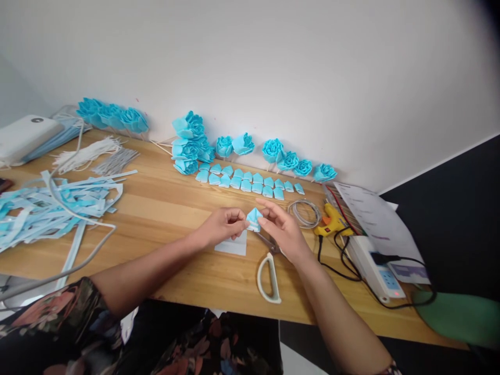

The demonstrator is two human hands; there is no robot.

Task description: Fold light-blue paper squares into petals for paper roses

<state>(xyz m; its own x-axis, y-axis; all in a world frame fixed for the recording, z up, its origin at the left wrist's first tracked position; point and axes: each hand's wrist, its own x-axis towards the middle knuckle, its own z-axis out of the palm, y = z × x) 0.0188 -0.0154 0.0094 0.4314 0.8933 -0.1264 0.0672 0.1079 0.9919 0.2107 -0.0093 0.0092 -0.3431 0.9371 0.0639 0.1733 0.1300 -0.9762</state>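
Note:
A small folded blue petal point(254, 219) with a pointed top is held up between my two hands over the middle of the table. My left hand point(226, 224) pinches its left edge between thumb and fingers. On its other side my right hand point(282, 228) grips it with the thumb in front and the fingers behind. Below the hands a pair of scissors point(269, 281) lies on the wood, its blades partly covered by my right hand. A pale square sheet point(234, 246) lies under my left hand. Beyond the hands, similar folded petals point(246, 185) lie in two rows.
Blue flowers point(272, 150) on stems line the wall. On the right are a yellow glue gun point(332, 221), a wire coil point(304, 214), a white power strip point(377, 271) and papers point(375, 219). Blue-white strips point(58, 208), a cable point(105, 225) and a white device point(27, 136) occupy the left.

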